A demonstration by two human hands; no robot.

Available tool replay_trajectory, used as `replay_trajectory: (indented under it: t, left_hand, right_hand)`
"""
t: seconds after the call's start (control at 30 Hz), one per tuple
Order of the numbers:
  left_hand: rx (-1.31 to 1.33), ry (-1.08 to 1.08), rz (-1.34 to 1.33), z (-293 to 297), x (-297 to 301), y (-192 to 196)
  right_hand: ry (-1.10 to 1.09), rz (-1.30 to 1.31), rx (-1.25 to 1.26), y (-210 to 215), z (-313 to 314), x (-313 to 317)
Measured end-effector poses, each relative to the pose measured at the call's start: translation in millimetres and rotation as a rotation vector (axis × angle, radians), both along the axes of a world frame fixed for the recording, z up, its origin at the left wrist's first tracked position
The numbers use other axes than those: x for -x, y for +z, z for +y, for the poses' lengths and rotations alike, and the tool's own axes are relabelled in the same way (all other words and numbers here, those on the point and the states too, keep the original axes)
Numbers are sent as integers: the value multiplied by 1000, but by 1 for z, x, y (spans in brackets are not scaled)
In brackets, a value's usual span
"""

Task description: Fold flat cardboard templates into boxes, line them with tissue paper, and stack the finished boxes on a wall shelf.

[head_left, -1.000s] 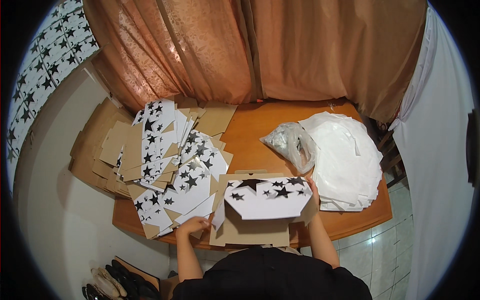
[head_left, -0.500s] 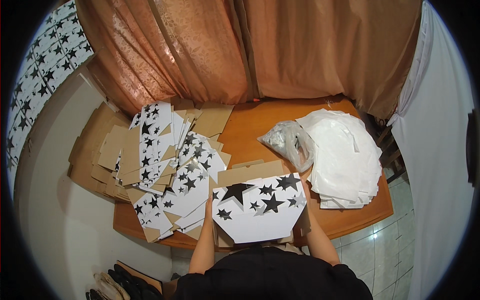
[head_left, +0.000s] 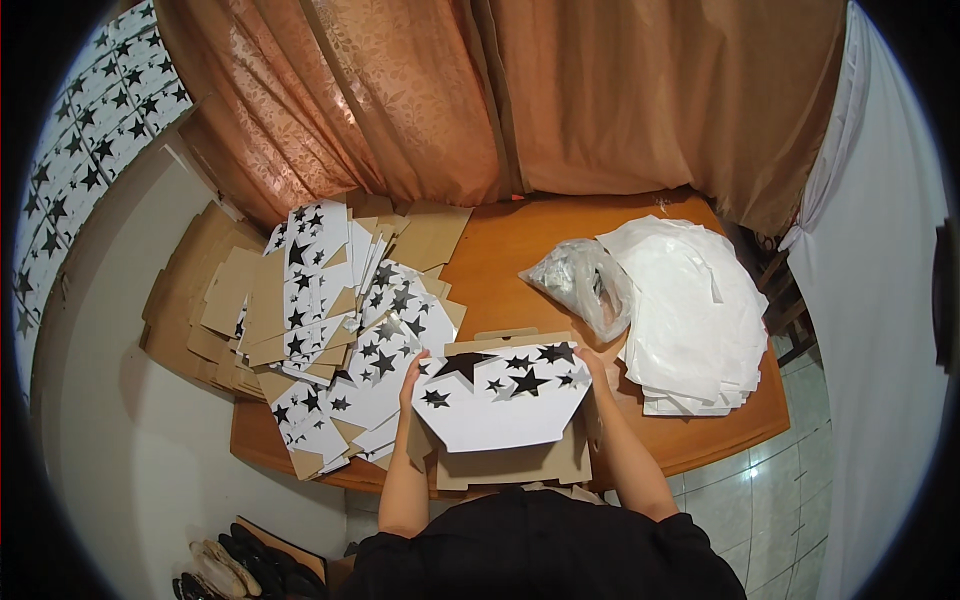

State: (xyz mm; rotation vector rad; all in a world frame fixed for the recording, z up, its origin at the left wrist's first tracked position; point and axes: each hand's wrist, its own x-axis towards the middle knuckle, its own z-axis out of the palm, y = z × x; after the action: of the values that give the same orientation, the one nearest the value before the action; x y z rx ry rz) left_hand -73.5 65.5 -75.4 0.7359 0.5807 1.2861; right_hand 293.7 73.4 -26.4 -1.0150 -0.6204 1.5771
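White star-patterned cardboard (head_left: 503, 422) sits between left fingers (head_left: 412, 372) and right fingers (head_left: 590, 364).

A single view looks from the person's head, through the left one of two wide fisheye cameras worn side by side. It tilts steeply down and forward: the shirt (head_left: 550, 550) fills the bottom middle, the table (head_left: 500, 270) spreads across the centre, and the curtain (head_left: 620, 100) closes off the top. The box (head_left: 503, 420), left hand (head_left: 411, 378) and right hand (head_left: 592, 368) sit close below the lens, just under the middle. The lens reaches wide, from the wall (head_left: 120, 420) at left to the white cloth (head_left: 890, 350) at right, bending edges toward a dark rim.
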Motion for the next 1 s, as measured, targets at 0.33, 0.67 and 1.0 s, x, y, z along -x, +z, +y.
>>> replay_trajectory:
  t: [0.33, 0.67, 1.0]
  left_hand:
    - [519, 103, 31, 38, -45, 52]
    - [180, 577, 794, 18, -9, 49]
    - [-392, 357, 584, -76, -27, 174]
  right_hand:
    - [-52, -450, -7, -40, 48, -31]
    - [-141, -532, -114, -3, 28, -38]
    - [69, -499, -320, 85, -35, -29]
